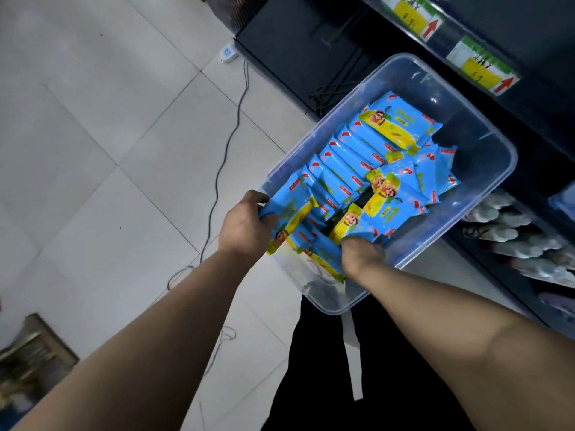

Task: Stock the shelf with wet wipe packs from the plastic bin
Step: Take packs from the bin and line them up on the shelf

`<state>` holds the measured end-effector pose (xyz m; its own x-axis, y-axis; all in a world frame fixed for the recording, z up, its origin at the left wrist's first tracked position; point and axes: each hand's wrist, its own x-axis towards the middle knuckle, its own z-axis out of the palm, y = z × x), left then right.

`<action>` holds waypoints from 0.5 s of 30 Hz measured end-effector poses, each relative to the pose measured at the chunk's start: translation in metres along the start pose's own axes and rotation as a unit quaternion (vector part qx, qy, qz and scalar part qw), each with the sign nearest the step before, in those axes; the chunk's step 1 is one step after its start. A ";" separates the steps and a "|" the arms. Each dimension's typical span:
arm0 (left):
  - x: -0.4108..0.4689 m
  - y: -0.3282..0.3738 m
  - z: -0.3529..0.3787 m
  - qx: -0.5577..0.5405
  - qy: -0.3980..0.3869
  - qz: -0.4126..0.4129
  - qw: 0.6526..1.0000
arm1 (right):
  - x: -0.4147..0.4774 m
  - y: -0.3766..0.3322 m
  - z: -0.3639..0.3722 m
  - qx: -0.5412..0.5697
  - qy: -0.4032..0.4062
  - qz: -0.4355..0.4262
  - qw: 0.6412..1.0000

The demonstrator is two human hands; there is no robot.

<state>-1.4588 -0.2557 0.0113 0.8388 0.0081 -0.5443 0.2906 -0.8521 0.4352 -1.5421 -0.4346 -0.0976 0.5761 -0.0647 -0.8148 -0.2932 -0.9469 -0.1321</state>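
Wipe pack inside left fingers

Black is filling the bottom middle of the view: the person is wearing a dark garment, trousers or a long apron, hard to call which. A pale flat strap is hanging straight down its front, ending in a squared tip. The forearms are showing bare, and the left hand and right hand are going uncovered too.
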 end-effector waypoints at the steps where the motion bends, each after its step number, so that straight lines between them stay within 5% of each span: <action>1: -0.002 0.000 0.001 -0.002 0.005 0.000 1.000 | -0.002 0.000 -0.001 0.007 -0.001 0.004 1.000; 15: -0.040 0.064 -0.033 -0.166 0.055 0.001 0.985 | -0.108 0.075 -0.099 0.195 0.262 -0.013 0.945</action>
<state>-1.4586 -0.2937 0.0849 0.8787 0.0783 -0.4709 0.4081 -0.6350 0.6560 -1.5510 -0.5295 0.0367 0.8556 -0.2880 -0.4301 -0.4746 -0.7681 -0.4299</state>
